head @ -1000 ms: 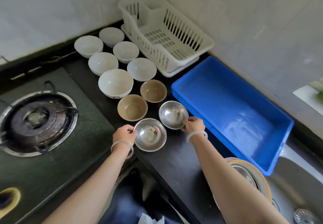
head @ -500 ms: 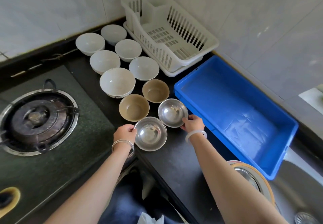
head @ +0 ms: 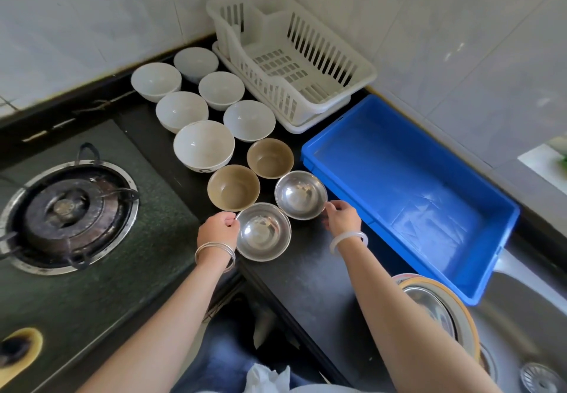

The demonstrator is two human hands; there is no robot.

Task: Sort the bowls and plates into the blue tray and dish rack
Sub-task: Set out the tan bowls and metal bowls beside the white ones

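Two steel bowls stand on the black counter. My left hand (head: 218, 229) pinches the left rim of the near steel bowl (head: 263, 232). My right hand (head: 341, 220) grips the right rim of the far steel bowl (head: 300, 194). Behind them sit two brown bowls (head: 233, 187) (head: 270, 158), then several white bowls (head: 203, 145) in two rows toward the wall. The white dish rack (head: 362, 71) stands at the back with nothing in it. The blue tray (head: 509, 217) on the right also holds nothing.
A gas burner (head: 66, 213) fills the left side of the counter. A stack of plates (head: 441, 309) lies at the lower right by a steel sink (head: 521, 325) with its drain (head: 537, 377). Tiled walls close off the back and right.
Both hands stay on the rims of the steel bowls. The far steel bowl has shifted slightly; the camera view has moved a little.
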